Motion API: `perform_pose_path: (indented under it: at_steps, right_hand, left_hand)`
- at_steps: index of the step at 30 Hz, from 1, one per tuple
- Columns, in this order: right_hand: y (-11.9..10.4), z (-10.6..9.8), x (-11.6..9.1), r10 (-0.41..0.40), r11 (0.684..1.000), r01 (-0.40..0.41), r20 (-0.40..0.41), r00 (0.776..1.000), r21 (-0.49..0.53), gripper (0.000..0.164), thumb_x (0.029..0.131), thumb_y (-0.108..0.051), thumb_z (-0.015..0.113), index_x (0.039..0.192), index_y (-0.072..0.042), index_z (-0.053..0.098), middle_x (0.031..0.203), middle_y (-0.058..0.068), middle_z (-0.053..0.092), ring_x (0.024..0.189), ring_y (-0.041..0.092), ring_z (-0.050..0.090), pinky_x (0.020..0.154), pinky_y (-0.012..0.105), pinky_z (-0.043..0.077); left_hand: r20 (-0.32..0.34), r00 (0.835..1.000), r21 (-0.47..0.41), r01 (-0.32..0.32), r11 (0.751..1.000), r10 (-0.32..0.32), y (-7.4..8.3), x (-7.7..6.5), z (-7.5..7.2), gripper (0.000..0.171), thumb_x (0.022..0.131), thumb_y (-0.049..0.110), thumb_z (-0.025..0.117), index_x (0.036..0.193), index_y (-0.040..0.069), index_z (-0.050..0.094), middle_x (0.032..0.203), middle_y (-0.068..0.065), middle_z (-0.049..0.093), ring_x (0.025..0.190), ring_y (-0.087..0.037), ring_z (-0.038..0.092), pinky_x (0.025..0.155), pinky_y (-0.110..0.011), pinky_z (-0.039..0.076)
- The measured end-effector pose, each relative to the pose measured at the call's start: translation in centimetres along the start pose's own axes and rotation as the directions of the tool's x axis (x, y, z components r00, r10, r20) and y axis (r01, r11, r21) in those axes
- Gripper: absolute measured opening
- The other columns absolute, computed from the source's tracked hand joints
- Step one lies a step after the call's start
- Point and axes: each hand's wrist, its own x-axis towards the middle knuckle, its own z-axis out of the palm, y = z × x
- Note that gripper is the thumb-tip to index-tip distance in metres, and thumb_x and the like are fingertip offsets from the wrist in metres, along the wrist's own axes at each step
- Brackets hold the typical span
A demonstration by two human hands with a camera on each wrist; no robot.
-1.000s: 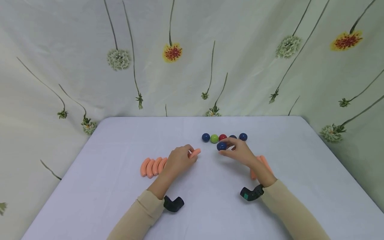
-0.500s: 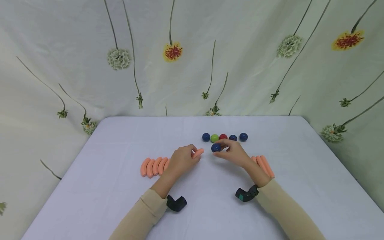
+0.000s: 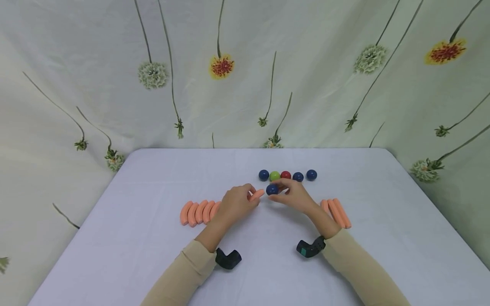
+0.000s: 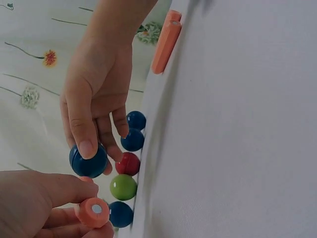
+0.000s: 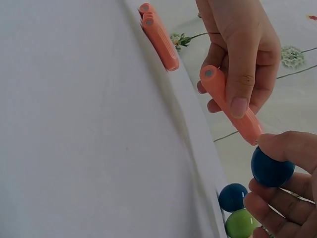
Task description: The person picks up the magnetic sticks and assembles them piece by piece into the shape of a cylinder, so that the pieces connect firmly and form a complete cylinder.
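My left hand [image 3: 237, 204] pinches a curved orange rod [image 3: 257, 195] between thumb and fingers. Pale grey discs, like magnets, show on the rod's ends in the wrist views. A glossy dark blue ball [image 3: 272, 189] is held in my right hand [image 3: 294, 196], thumb on one side and fingertips on the other. Both things are raised over the table's middle. In the right wrist view the far tip of the rod [image 5: 233, 106] comes right up to the blue ball [image 5: 272, 169], by the right thumb. The other fingers of the right hand are loosely bent.
Behind the hands lies a row of balls: blue [image 3: 263, 175], green [image 3: 274, 176], red [image 3: 285, 174] and two more blue. Several curved orange rods [image 3: 192, 214] lie side by side at left, partly behind the left hand. Straight orange rods [image 3: 337, 213] lie right, near the right forearm.
The right hand has carried the blue ball leftward, and the left hand has brought the curved rod a little to the right. The gap between rod and ball has narrowed.
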Motion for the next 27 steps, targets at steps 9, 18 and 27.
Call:
perform_pose_path:
  at_steps: [9, 18, 27]
  right_hand:
    - [-0.13, 0.22, 0.01, 0.019, 1.000, -0.019, 0.004, 1.000, -0.004, 0.039, 0.083, -0.015, 0.077, 0.118, -0.001, 0.066, 0.097, 0.004, 0.067, 0.093, 0.022, 0.060, 0.078, 0.034, 0.048]
    - [-0.12, 0.14, -0.20, 0.020, 1.000, -0.021, 0.018, 1.000, 0.004, 0.040, 0.083, -0.014, 0.077, 0.119, 0.001, 0.065, 0.099, 0.006, 0.067, 0.093, 0.024, 0.059, 0.079, 0.035, 0.049]
    - [0.38, -0.15, -0.67, 0.023, 1.000, -0.024, 0.048, 0.999, 0.008, 0.039, 0.085, -0.016, 0.075, 0.119, -0.001, 0.064, 0.101, 0.006, 0.065, 0.092, 0.023, 0.059, 0.078, 0.034, 0.050]
  left_hand:
    - [0.041, 0.999, 0.000, 0.004, 1.000, -0.004, 0.85, 0.12, -0.15, 0.026, 0.088, 0.020, 0.071, 0.108, 0.005, 0.066, 0.069, 0.000, 0.056, 0.060, -0.015, 0.050, 0.053, -0.025, 0.039]
    - [0.039, 0.999, 0.008, 0.002, 1.000, -0.002, 0.82, 0.00, 0.12, 0.025, 0.088, 0.020, 0.071, 0.107, 0.006, 0.067, 0.069, 0.001, 0.057, 0.060, -0.015, 0.050, 0.053, -0.025, 0.040]
    - [0.044, 0.999, 0.026, -0.019, 0.999, 0.018, 0.84, 0.19, 0.55, 0.024, 0.088, 0.022, 0.072, 0.106, 0.007, 0.067, 0.070, 0.001, 0.058, 0.062, -0.015, 0.051, 0.055, -0.025, 0.041]
